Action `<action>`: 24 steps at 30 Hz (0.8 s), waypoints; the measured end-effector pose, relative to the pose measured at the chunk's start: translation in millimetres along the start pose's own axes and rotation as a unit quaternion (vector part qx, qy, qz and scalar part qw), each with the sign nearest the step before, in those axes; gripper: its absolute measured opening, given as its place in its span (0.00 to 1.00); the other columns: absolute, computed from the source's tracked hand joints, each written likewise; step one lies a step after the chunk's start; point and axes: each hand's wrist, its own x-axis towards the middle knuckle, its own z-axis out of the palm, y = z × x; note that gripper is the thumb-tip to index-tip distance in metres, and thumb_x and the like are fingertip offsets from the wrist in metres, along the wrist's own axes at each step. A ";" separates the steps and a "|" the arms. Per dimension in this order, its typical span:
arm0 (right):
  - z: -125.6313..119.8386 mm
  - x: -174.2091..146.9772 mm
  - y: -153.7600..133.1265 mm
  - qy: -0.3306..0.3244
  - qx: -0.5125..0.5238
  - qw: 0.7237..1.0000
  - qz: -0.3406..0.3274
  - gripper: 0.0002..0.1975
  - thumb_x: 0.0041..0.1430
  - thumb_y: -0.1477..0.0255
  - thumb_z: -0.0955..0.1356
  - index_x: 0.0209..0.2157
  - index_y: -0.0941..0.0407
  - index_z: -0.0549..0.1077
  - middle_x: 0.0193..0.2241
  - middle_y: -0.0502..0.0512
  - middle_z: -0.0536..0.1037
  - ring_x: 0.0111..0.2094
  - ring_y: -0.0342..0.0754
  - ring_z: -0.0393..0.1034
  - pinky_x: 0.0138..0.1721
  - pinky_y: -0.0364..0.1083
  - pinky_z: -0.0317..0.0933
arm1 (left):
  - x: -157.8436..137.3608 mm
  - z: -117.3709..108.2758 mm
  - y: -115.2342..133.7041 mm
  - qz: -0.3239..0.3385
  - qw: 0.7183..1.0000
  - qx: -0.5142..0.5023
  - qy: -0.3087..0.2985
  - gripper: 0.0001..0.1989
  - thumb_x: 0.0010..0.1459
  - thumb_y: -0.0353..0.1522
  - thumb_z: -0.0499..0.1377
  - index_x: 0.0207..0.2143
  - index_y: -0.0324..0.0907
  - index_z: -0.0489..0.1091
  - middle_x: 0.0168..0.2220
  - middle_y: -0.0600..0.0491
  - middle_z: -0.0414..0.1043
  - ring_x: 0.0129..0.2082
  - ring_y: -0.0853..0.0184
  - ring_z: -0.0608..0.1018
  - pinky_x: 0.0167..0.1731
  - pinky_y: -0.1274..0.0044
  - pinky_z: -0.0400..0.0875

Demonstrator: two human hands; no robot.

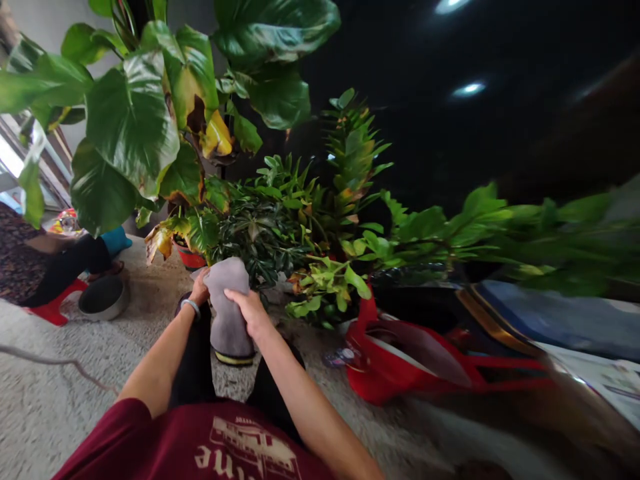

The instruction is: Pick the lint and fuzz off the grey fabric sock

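Observation:
A soft grey cloth piece (230, 327), with a dark and yellow band along its lower edge, hangs in front of my knees. It looks like a mitt or a folded cloth; which one I cannot tell. My left hand (199, 291), with a pale bracelet at the wrist, is closed on its upper left edge. Across the right side my right hand (250, 311) grips it, thumb on the front face and fingers behind, out of sight. Just beyond both hands stand leafy green potted plants (255, 230).
A large-leaved plant (133, 120) rises at the left from a red pot (190, 257). To my right is a red plastic container (390, 373), blurred. At the left, a seated person (37, 260) is beside a grey basin (103, 298); a cable (50, 359) crosses the concrete floor.

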 end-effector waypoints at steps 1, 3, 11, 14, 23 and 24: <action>-8.5 -10.9 -0.2 -0.005 0.000 1.000 0.011 0.10 0.36 0.64 0.78 0.23 0.54 0.80 0.21 0.57 0.82 0.24 0.57 0.77 0.27 0.51 0.70 | 0.4 -1.0 1.1 0.008 1.000 0.016 0.007 0.15 0.44 0.28 0.66 0.38 0.41 0.78 0.48 0.41 0.77 0.57 0.48 0.71 0.59 0.62 0.65; -21.0 -25.8 -16.0 -0.013 0.007 1.000 0.002 0.12 0.37 0.62 0.78 0.23 0.54 0.81 0.22 0.57 0.83 0.23 0.57 0.77 0.27 0.52 0.70 | 1.4 -1.9 2.6 0.019 0.997 0.063 0.027 0.19 0.41 0.27 0.66 0.40 0.41 0.78 0.48 0.43 0.76 0.54 0.50 0.73 0.58 0.62 0.66; 10.1 27.8 -73.0 0.001 0.069 0.994 -0.088 0.16 0.34 0.64 0.77 0.27 0.56 0.80 0.25 0.54 0.83 0.29 0.54 0.78 0.34 0.49 0.72 | -2.9 2.2 2.6 0.015 0.997 0.078 0.020 0.21 0.42 0.30 0.65 0.43 0.43 0.79 0.44 0.48 0.76 0.40 0.59 0.76 0.48 0.67 0.72; 9.0 23.7 -31.3 0.009 0.043 0.999 0.027 0.11 0.34 0.66 0.76 0.24 0.55 0.79 0.21 0.56 0.81 0.26 0.56 0.77 0.31 0.51 0.71 | -2.2 0.7 0.4 0.015 0.996 0.083 0.022 0.22 0.42 0.29 0.65 0.44 0.43 0.79 0.44 0.48 0.77 0.41 0.58 0.76 0.50 0.66 0.72; -50.7 -31.1 -57.1 0.031 0.071 0.995 -0.060 0.18 0.32 0.65 0.80 0.29 0.56 0.81 0.24 0.55 0.83 0.24 0.55 0.77 0.29 0.51 0.72 | 6.0 -2.5 -11.1 0.014 0.992 0.124 0.034 0.29 0.42 0.29 0.67 0.50 0.40 0.78 0.49 0.46 0.75 0.36 0.63 0.76 0.50 0.66 0.73; -51.9 -21.4 -69.7 0.039 0.089 0.991 -0.097 0.19 0.32 0.66 0.80 0.31 0.56 0.80 0.27 0.54 0.84 0.26 0.55 0.78 0.31 0.51 0.73 | 6.1 -1.6 -12.2 0.016 0.991 0.128 0.035 0.29 0.42 0.29 0.67 0.51 0.40 0.78 0.49 0.46 0.75 0.36 0.63 0.76 0.50 0.66 0.73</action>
